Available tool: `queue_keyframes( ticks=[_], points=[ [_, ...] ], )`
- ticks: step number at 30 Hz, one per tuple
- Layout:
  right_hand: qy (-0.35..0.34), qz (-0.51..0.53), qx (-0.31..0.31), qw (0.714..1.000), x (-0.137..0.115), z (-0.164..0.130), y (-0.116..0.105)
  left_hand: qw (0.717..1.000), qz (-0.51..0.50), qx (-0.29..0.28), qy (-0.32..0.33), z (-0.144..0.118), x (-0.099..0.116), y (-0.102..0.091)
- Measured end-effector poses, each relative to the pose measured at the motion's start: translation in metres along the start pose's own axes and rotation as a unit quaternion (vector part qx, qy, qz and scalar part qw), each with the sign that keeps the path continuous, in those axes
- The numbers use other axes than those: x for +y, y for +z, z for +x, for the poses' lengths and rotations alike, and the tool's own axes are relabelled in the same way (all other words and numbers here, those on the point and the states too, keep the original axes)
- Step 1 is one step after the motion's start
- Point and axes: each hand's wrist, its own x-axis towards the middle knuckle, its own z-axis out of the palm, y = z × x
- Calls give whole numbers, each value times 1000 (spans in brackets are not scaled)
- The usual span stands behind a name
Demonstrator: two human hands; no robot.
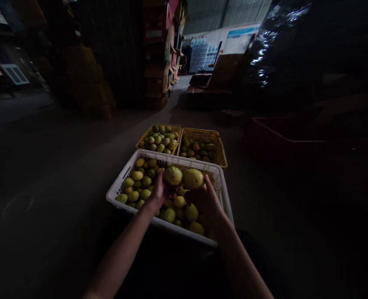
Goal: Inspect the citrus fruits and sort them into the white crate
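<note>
1. White crate: landmark, holding loose yellow-green fruit.
2. Left hand: above white crate, grasping rounder fruit.
3. Right hand: above white crate, grasping longer fruit, just beside the rounder fruit.
4. Left yellow crate, right yellow crate: beyond white crate, fruit-filled.

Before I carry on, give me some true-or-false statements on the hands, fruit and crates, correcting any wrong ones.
1. The left hand holds one fruit and the right hand holds another fruit. True.
2. Both hands are gloved. False: they are bare.
3. More fruits lie in the white crate. True.
4. The left yellow crate and the right yellow crate both hold fruit. True.
5. Both yellow crates stand nearer than the white one. False: they stand beyond it.
</note>
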Motion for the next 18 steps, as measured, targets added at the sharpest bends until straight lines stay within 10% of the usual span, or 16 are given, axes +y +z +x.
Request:
queue_keyframes(
  ticks=[18],
  points=[
    [4,34,3,999,-2,-2,-1,1000,-20,3,2,2,-3,7]
  ],
)
